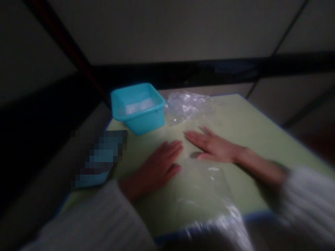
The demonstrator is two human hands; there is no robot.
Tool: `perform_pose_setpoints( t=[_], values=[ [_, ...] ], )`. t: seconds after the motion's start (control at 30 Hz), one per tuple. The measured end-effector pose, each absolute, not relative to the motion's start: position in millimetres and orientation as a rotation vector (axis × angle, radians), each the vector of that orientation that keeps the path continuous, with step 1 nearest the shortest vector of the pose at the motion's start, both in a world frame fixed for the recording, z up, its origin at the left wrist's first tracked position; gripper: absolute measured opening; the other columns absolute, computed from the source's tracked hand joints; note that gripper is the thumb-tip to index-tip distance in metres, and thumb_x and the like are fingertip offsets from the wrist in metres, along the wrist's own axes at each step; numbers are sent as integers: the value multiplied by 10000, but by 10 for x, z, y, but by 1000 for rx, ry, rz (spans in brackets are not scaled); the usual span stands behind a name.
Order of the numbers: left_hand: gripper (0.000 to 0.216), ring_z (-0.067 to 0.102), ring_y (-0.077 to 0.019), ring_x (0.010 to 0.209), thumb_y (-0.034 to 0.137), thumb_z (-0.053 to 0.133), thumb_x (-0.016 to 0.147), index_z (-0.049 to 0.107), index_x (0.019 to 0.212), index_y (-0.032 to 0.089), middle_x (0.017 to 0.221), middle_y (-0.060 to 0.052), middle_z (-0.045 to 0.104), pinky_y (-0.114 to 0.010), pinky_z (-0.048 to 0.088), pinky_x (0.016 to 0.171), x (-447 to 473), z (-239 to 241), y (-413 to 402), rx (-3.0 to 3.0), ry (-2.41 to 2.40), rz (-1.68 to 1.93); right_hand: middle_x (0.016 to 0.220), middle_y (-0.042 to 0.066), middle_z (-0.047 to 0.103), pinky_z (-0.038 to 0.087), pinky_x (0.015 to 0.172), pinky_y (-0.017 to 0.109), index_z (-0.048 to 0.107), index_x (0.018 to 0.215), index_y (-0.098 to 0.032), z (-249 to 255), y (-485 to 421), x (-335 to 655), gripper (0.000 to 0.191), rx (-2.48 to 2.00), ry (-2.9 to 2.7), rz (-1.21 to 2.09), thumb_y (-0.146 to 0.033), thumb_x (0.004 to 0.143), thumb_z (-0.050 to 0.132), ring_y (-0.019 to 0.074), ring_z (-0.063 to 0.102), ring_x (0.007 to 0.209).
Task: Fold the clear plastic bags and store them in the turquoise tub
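A clear plastic bag lies flat on the light green table, its near end hanging over the front edge. My left hand rests palm down by the bag's far left part, fingers stretched out. Opposite it, my right hand lies flat near the bag's far right part, fingers extended and thumb apart. Neither hand grasps anything. The picture is dim and blurred, so where exactly the fingers touch the film is hard to make out.
A turquoise plastic basin with something whitish inside stands at the back left. Beside it lies crumpled clear plastic. A dark flat object, blurred out by pixels, sits along the left edge. A wall rises behind the table.
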State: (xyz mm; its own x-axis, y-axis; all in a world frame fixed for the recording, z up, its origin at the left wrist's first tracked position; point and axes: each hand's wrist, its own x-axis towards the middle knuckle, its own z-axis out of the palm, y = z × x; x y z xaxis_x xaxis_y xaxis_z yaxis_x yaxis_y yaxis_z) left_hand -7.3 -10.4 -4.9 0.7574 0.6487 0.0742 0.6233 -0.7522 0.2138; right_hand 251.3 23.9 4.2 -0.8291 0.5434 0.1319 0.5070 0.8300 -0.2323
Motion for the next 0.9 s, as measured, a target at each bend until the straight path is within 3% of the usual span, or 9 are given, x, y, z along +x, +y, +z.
perform_pose_setpoints(
  t=[0.23, 0.4, 0.67, 0.77, 0.9],
  values=[
    [518, 202, -217, 1410, 326, 374, 958, 291, 1421, 109, 1517, -130, 262, -450, 151, 1160, -78, -55, -110, 2815, 1016, 208, 1505, 172, 251, -2, 1111, 579, 170, 1479, -139, 71, 239, 2460, 728, -815, -2794, 334, -600, 928, 286, 282, 228, 1391],
    [490, 210, -199, 1408, 298, 321, 976, 275, 1431, 120, 1518, -111, 266, -434, 143, 1163, -156, -52, -66, 2812, 1072, 194, 1477, 99, 348, -13, 1108, 591, 249, 1459, -227, 186, 237, 2671, 584, -817, -2623, 398, -538, 965, 239, 260, 296, 1368],
    [483, 203, -187, 1410, 289, 253, 979, 310, 1414, 86, 1512, -119, 277, -413, 136, 1161, -224, -16, 15, 2779, 1140, 144, 1388, 53, 488, 112, 1141, 541, 449, 1363, -249, 220, 231, 2994, 470, -928, -2525, 496, -450, 989, 246, 234, 430, 1292],
    [485, 194, -189, 1413, 281, 256, 972, 291, 1422, 102, 1518, -116, 262, -415, 132, 1160, -227, 6, 4, 2778, 1139, 164, 1433, 59, 428, 80, 1129, 575, 403, 1391, -254, 233, 222, 3001, 470, -882, -2616, 501, -450, 987, 261, 247, 375, 1327],
    [502, 186, -197, 1415, 296, 273, 972, 240, 1444, 128, 1528, -111, 236, -415, 128, 1160, -241, 16, -20, 2781, 1107, 162, 1507, 66, 283, 18, 1118, 593, 203, 1468, -267, 166, 194, 2994, 546, -878, -2740, 428, -465, 973, 321, 261, 257, 1380]
  ],
)
